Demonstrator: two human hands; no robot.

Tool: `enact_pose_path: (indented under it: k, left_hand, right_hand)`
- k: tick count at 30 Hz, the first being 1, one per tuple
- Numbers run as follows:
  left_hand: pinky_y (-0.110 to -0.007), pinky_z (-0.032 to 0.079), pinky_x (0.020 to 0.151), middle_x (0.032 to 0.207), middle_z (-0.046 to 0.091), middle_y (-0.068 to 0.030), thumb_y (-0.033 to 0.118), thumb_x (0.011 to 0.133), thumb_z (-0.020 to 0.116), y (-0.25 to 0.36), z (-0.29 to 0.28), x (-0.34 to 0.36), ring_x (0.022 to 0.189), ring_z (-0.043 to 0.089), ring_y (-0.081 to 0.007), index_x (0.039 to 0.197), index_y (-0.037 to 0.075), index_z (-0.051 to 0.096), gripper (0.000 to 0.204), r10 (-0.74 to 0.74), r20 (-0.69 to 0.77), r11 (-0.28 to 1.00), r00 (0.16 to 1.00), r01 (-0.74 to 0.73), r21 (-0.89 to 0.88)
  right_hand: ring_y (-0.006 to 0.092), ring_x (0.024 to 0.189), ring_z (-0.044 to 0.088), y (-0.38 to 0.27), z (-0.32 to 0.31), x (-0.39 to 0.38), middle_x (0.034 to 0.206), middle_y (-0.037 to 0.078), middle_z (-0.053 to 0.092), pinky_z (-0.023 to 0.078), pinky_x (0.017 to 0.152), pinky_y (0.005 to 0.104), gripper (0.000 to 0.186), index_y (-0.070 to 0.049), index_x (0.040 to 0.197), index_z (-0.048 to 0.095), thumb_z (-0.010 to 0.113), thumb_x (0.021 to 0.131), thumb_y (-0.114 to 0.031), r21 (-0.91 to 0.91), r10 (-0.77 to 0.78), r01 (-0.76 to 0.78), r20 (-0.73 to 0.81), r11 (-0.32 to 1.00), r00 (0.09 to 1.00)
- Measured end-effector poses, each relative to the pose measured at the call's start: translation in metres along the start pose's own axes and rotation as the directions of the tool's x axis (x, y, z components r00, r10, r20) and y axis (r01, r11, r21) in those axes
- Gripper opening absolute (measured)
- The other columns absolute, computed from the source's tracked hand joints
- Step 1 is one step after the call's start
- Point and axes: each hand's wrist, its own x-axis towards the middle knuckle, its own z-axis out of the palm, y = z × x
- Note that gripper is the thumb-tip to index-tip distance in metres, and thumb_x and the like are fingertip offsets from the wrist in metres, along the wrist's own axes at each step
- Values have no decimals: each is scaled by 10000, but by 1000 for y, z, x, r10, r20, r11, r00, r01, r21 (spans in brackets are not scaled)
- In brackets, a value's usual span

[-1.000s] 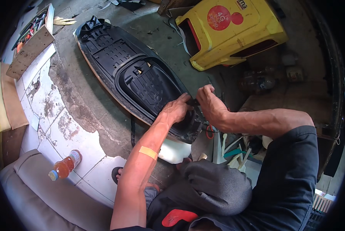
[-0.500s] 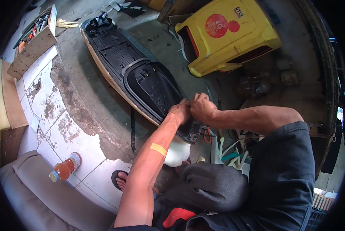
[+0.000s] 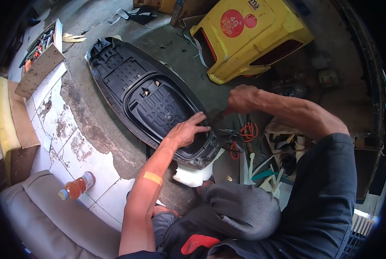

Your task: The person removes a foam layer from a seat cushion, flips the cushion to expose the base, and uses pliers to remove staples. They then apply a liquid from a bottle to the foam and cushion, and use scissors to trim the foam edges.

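A long motorcycle seat (image 3: 128,71) lies upside down before me, its black plastic base facing up. My left hand (image 3: 184,131) rests on the near part of that base, fingers apart and extended to the right rim. Just beyond this rim, my right hand (image 3: 242,98) is closed in a fist. Something dark shows between the fist and the seat edge, but its kind is unclear. White padding (image 3: 191,175) sticks out beneath the seat's near end. Tools with orange-red handles (image 3: 248,131) lie on the floor right of the seat.
A yellow plastic stool (image 3: 262,32) lies on its side at the far right. An open wooden box of tools (image 3: 40,73) stands far left. A bottle of amber liquid (image 3: 83,181) lies on the tiles beside a grey padded seat (image 3: 50,211). Pale strips (image 3: 268,175) are scattered near my knee.
My hands have parted: the right moved up and right off the rim, while the left slid left and opened on the base. The seat has tipped to show more of its underside.
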Motion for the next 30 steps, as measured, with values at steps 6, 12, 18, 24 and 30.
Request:
enact_pose_path:
  k: [6,12,18,24,30]
  left_hand:
    - [-398,518,1107,1532,487,-89,-137,781,561,13,2,-12,1490,386,-299,1297,246,706,659,22,-59,1000,998,-22,17]
    - [-416,498,1120,1500,511,-120,-81,750,610,25,0,-1,1466,421,-325,1336,206,671,655,34,-86,992,996,-23,124]
    - [-464,433,1118,1386,558,-178,-4,726,638,56,5,13,1371,492,-377,1404,4,559,682,-54,-155,960,986,94,264]
    - [-457,441,1102,1364,558,-198,-22,781,581,50,12,2,1356,496,-384,1386,-4,565,605,-93,-303,971,948,154,184]
    - [-462,354,1168,1377,493,-280,20,799,623,34,-48,-25,1359,444,-430,1404,-49,484,624,-330,-829,721,451,688,88]
  right_hand:
    - [338,801,744,16,100,-33,788,197,725,563,738,457,473,-35,921,780,684,922,-498,643,147,-36,-120,765,982]
    - [409,902,724,-57,244,-34,884,215,731,547,820,492,399,-85,1085,757,610,975,-440,947,691,-141,-103,287,716]
    - [434,1168,613,-166,318,-32,1290,242,615,493,968,499,537,-118,1446,565,655,933,-250,971,870,-34,-195,235,453]
    - [448,1223,555,-146,216,16,1283,267,577,454,1015,494,434,6,1276,608,632,971,-302,989,774,121,-141,84,617]
    - [396,1342,542,-82,127,105,1437,277,559,412,1114,422,648,42,1435,503,596,1010,-439,873,500,404,-229,-275,835]
